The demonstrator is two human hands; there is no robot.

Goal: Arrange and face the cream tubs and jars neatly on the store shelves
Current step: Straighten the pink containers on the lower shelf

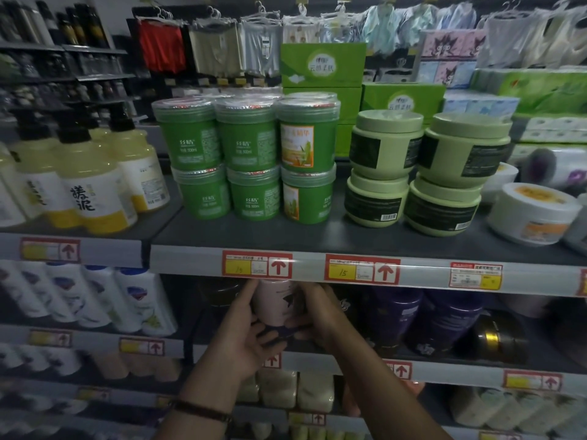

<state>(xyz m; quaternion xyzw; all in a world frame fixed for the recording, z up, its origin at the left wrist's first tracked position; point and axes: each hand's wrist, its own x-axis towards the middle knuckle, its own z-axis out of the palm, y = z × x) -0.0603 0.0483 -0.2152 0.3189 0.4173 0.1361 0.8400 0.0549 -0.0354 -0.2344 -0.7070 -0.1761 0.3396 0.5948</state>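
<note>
A pale pink tub with a dark lid or base sits at the front of the second shelf, just under the top shelf's price rail. My left hand grips its left side and my right hand grips its right side. On the top shelf stand green tubs stacked two high, one turned with an orange label forward. Right of them are light green jars with dark labels, also stacked two high. Dark purple jars stand to the pink tub's right.
Yellow pump bottles fill the top shelf's left end, white tubs its right end. White bottles stand left on the second shelf. Green tissue boxes and hanging clothes are behind. The shelf rail carries red price tags.
</note>
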